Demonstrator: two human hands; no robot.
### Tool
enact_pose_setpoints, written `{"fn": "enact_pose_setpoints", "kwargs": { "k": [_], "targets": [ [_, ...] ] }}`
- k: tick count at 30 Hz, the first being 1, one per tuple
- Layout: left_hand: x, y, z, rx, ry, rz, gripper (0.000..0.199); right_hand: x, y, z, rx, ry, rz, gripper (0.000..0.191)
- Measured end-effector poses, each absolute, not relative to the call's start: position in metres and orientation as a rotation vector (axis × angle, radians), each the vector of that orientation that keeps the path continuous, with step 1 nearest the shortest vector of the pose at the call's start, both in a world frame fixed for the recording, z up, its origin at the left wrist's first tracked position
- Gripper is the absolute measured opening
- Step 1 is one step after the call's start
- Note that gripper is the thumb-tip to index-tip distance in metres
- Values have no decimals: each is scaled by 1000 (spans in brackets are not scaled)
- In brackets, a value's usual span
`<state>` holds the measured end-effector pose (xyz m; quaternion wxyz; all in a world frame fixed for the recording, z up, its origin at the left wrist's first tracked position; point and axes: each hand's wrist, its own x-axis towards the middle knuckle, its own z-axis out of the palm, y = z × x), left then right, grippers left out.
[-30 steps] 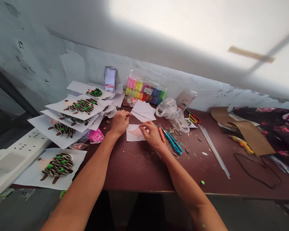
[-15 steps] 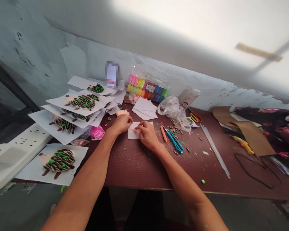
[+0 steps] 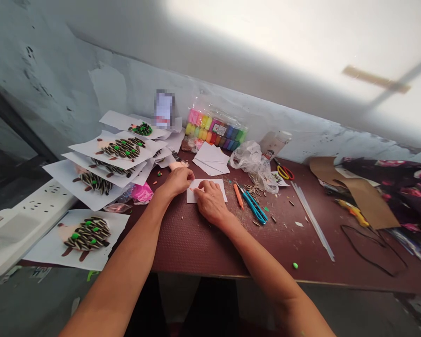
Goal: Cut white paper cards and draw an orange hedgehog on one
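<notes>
A small white card [image 3: 221, 186] lies on the table, with a peach-coloured patch, possibly clay, partly covered by my fingers. My right hand [image 3: 210, 200] rests over the card's middle, fingers bent down onto the patch and thumb apart at the left. At the card's upper left corner is my left hand [image 3: 178, 181], fingertips pinched together; whatever is between them is too small to make out. Just behind that hand sits a peach clay lump [image 3: 177, 165] in wrapping. An orange pen-like stick [image 3: 238, 196] and a teal-handled tool [image 3: 256, 209] lie right of the card.
Stacked hedgehog pictures with seed spines [image 3: 124, 149] fill the left side, beside a white power strip [image 3: 31, 206]. Behind are blank cards [image 3: 210, 158], coloured clay packs [image 3: 217, 128] and a plastic bag [image 3: 254, 161]. Scissors [image 3: 285, 172], glue sticks [image 3: 312, 220] and a yellow glue gun [image 3: 354, 212] lie rightward.
My right hand has shifted slightly left and lowered over the card, from a pinch to bent fingers laid on it, covering more of the peach patch. My left hand has barely moved.
</notes>
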<state>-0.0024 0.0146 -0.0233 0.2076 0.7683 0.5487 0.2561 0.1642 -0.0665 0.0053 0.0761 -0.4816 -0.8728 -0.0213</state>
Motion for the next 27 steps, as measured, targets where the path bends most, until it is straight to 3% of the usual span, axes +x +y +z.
{"fn": "enact_pose_setpoints", "kwargs": {
  "k": [27],
  "targets": [
    [-1, 12, -22, 2111, 1535, 736, 20, 172, -64, 4, -1485, -2466, 32, 27]
  ]
}}
